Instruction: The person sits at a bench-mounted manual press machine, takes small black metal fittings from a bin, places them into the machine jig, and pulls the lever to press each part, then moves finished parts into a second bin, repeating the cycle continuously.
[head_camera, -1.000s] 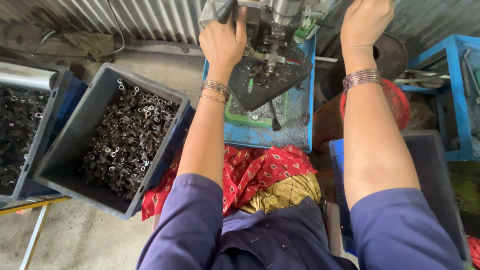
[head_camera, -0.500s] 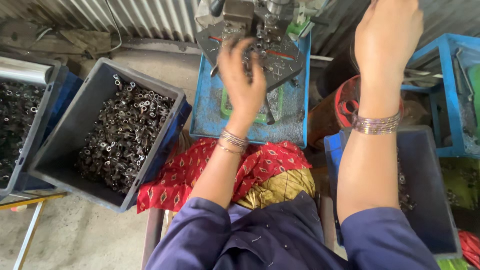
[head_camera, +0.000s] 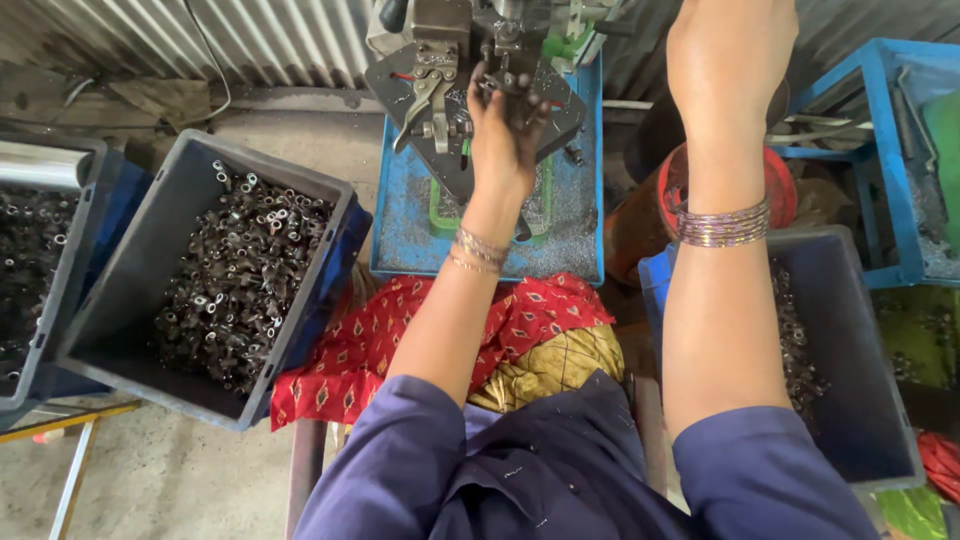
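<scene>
my left hand (head_camera: 505, 135) reaches in at the machine's dark plate (head_camera: 415, 90) near the blue bench's far edge (head_camera: 400, 215), fingers pinched narrowly on what seems a small, hard, light metal part best nipped by its rim, while my right hand (head_camera: 730, 60) is raised, its grip hidden.

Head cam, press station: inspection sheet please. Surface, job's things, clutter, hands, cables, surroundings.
Surface: blue machine table, dusted with fine metal swarf.
Job's things: small bench press on a dark plate; grey crate of small metal parts at the left; second grey crate at the right, holding fewer parts.
Clutter: red patterned cloth across the lap, below the table edge.
Hands: left hand at the press tooling, grip hidden; right hand raised to the top of the frame, fingers cut off.
Cables: thin wire against the corrugated wall.
Surroundings: corrugated metal wall, concrete floor, blue frame at the right.
</scene>
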